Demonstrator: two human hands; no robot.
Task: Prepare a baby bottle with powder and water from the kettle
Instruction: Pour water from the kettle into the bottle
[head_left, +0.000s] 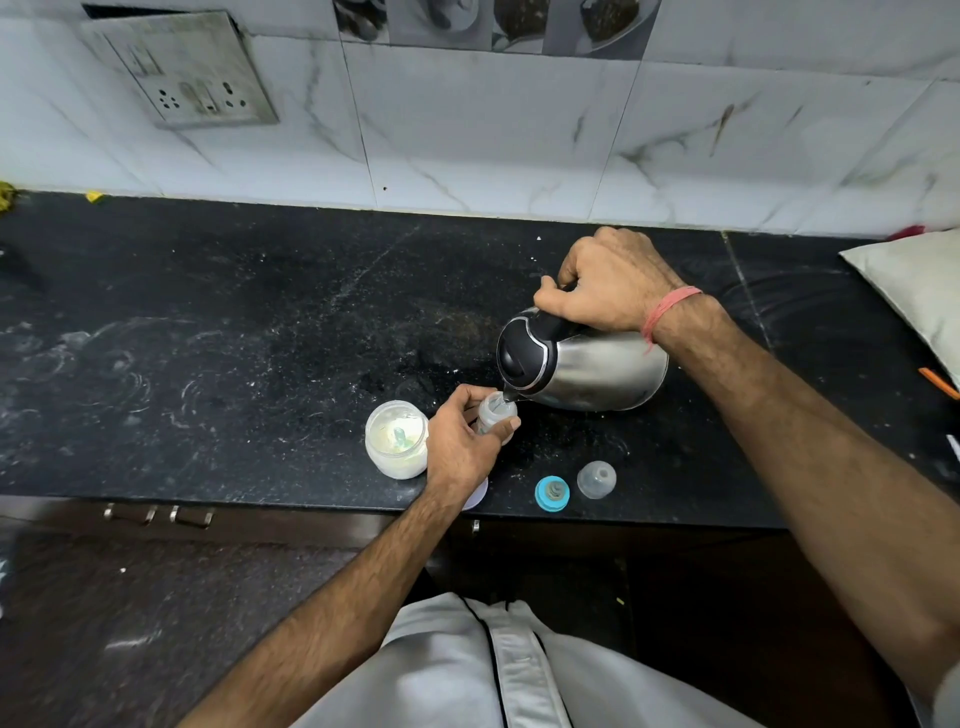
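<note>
My left hand (465, 444) grips a small clear baby bottle (496, 410) standing upright on the black countertop (234, 338). My right hand (608, 283) holds the black handle of a steel kettle (587, 366), tilted left so its spout sits over the bottle's mouth. A thin stream of water runs from the spout into the bottle. An open jar of white powder (396, 439) with a green scoop inside stands just left of my left hand. The blue teat ring (552, 493) and the clear cap (596, 479) lie near the counter's front edge.
Powder specks and ring marks cover the counter. A white lid (479, 500) peeks out under my left wrist. A tiled wall with a switch board (187, 73) rises behind. A pale cushion (914, 286) and an orange pencil (937, 382) sit at the right.
</note>
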